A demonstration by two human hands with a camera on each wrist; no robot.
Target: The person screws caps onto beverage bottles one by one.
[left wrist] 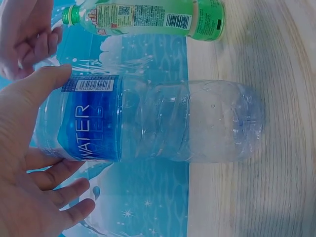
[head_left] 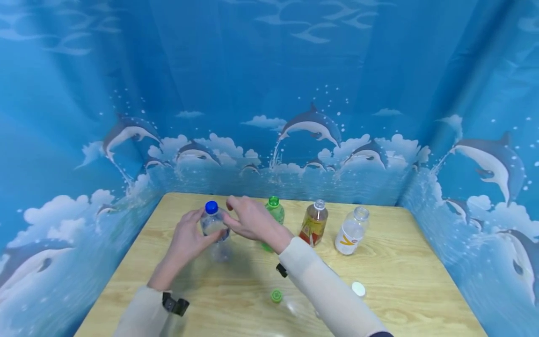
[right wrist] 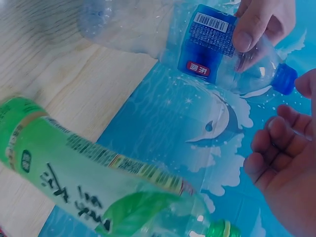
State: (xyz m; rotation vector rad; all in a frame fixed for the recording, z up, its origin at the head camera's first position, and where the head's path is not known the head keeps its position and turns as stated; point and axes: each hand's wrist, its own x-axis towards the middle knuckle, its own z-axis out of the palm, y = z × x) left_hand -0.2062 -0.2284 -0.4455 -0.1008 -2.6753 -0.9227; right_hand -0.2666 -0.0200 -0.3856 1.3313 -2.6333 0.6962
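Note:
My left hand (head_left: 189,236) grips the upper part of a clear plastic water bottle (left wrist: 96,118) with a blue label. In the head view the bottle stands upright at the table's left side, its blue cap (head_left: 211,207) in place. Close to that cap, on its right, is my right hand (head_left: 254,220). The right wrist view shows its thumb beside the blue cap (right wrist: 285,79) and the other fingers loosely bent, holding nothing. Whether the thumb touches the cap I cannot tell. A green bottle (right wrist: 98,177) without a cap stands behind the right hand.
Right of the green bottle stand an uncapped bottle of reddish-brown drink (head_left: 313,227) and an uncapped clear bottle (head_left: 351,231) with a white label. Nearer me lie a green cap (head_left: 276,296) and a white cap (head_left: 358,289). A dolphin-print curtain (head_left: 269,93) surrounds the wooden table (head_left: 404,281).

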